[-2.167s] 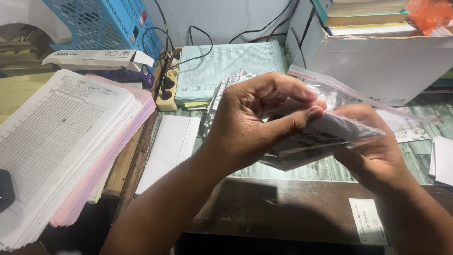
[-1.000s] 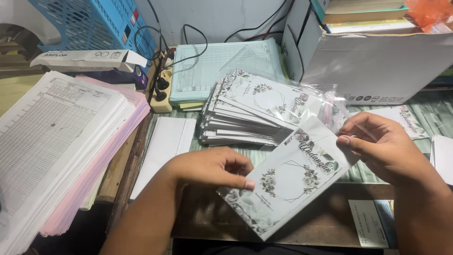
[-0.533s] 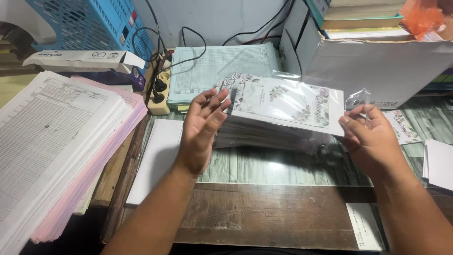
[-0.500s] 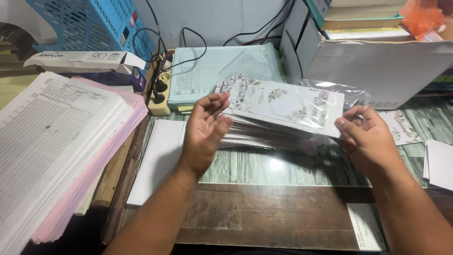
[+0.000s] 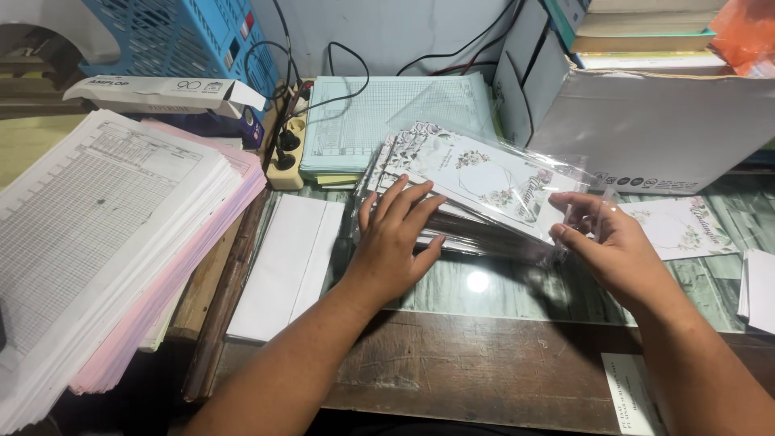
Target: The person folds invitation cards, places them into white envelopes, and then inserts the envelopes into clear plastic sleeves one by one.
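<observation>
While both hands square it up, a stack of sleeved cards lies on the desk, in front of the green forms.

Left of the stack rises a thick pile of ruled sheets; behind and to the right of the stack stands a grey box; just left of the stack lies a white envelope; right of the stack is a loose card. The left hand lies flat, fingers spread wide, against the stack's near-left edge; the right hand pinches the clear wrap at the stack's right end. The stack looks light and fairly stiff, but its glossy sleeves probably slide, so gripping both short ends seems safest.
</observation>
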